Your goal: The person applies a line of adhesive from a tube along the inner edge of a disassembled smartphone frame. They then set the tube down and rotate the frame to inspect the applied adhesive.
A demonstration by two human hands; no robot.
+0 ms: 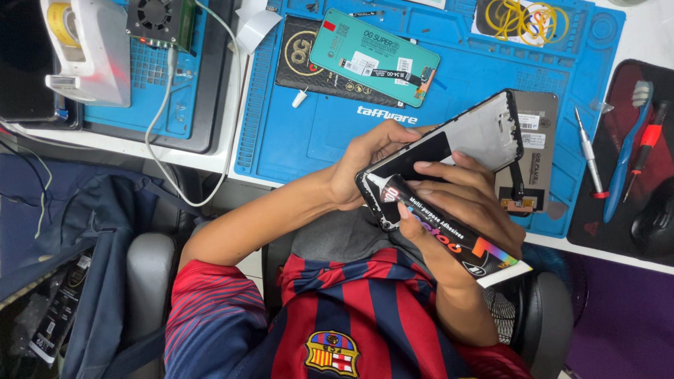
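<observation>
1. Phone frame (460,137) held at centre of the frame, above the lap, tilted, inner side up. Left hand (365,165) grips its lower-left end, fingers clamped on the edge.
2. Right hand (456,200) holds a black glue tube (449,235), fingers clamped round it. Nozzle (375,184) touches the frame's lower-left corner.
3. Judgement: a thin, even bead along the rim works best here. Light squeeze, nozzle kept on the ledge, frame steadied by the left hand and turned as the bead advances.
4. Risk, judged: excess glue could spread onto the inner face. The frame is unsupported over the lap, so wobble is likely.
5. Around: blue mat (316,140) on the table, upper centre. Teal back cover (372,56) lies on it, a loose flex part (526,151) just behind the frame.
6. Right of the frame: screwdriver (588,151), blue toothbrush (625,154), red-handled tool (642,151).
7. Upper left: white device (88,49), fan (158,17), white cable (175,112). None blocks the hands.
</observation>
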